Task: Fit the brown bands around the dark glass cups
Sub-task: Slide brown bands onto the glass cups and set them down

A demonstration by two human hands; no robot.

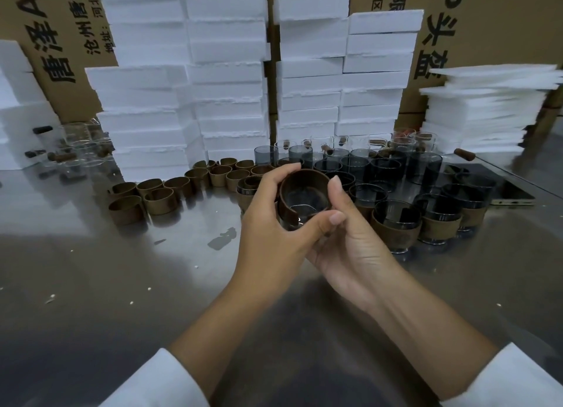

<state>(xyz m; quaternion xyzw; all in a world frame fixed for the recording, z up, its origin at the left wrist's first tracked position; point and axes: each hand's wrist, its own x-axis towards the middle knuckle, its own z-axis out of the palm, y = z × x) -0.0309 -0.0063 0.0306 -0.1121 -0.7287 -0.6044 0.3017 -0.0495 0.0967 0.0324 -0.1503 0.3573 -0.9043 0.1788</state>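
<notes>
Mid-batch, one cup (300, 204) in hand above the table (122, 269), in front of me.

Grip: left hand (268, 220) curls round the cup's left side, fingers over the far rim, thumb across the near side. Right hand (356, 245) cradles it from the right and below, one fingertip up against the band (304, 178). Both hands pressed in on the cup, none spread.

The band is wrapped round this cup, open ends showing at the near left. It sits level with the rim. On the finished ones the glass rim shows above the band, so I judge this one on but not yet seated.

Done: a handful of banded cups (396, 226) stand close on the right, and one more just left of my hands.

Left: a cluster of bare cups (387, 167) behind them, apparently more than are finished. Many loose bands (158, 197) wait in a row to the left, along the foot of the foam blocks (225, 71).

Estimate: well under half through, as far as I can see; cups at the back are hard to count.
</notes>
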